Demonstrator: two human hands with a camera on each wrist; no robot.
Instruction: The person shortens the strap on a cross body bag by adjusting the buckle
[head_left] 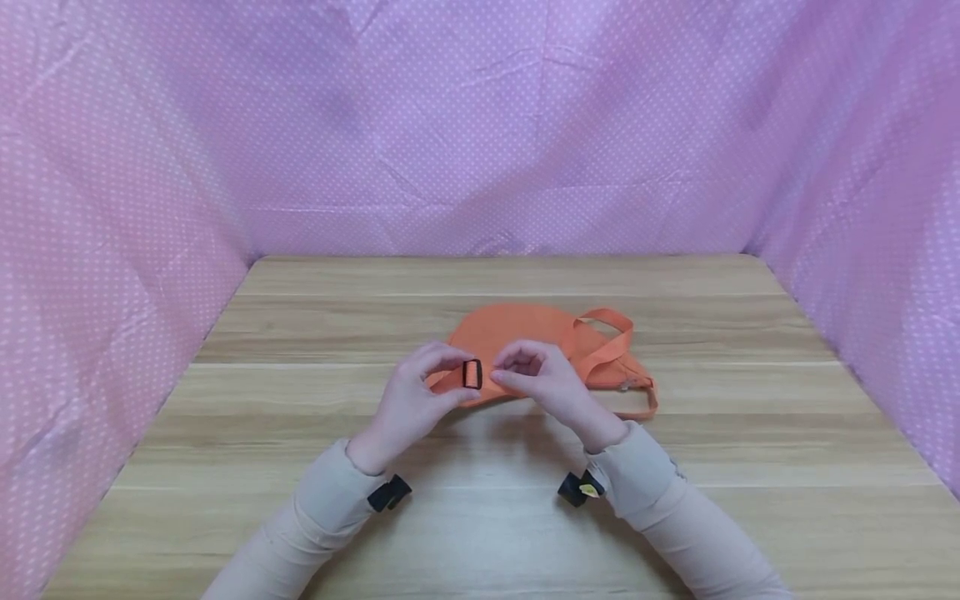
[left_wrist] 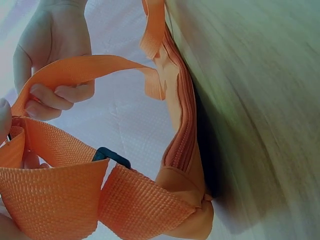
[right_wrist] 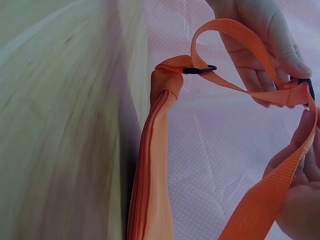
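Note:
An orange fabric bag point(head_left: 517, 329) lies on the table behind both hands. My left hand point(head_left: 408, 400) pinches a black slide buckle point(head_left: 479, 375) between thumb and fingers, with the orange strap point(right_wrist: 260, 210) threaded through it. Just to the right, my right hand point(head_left: 553, 385) has thumb and index finger pinched together at the strap, beside the buckle. In the left wrist view, part of the strap runs across the right fingers. A second black slider point(right_wrist: 200, 70) sits lower on the webbing, near the bag's end. The zipper point(left_wrist: 185, 125) runs along the bag's edge.
Another orange strap loop point(head_left: 618, 321) stands up at the bag's right side, and a lower loop point(head_left: 648, 404) lies on the wooden table point(head_left: 300, 333). Pink dotted cloth point(head_left: 480, 125) hangs around the back and sides. Black wrist cameras point(head_left: 390, 493) sit at both cuffs.

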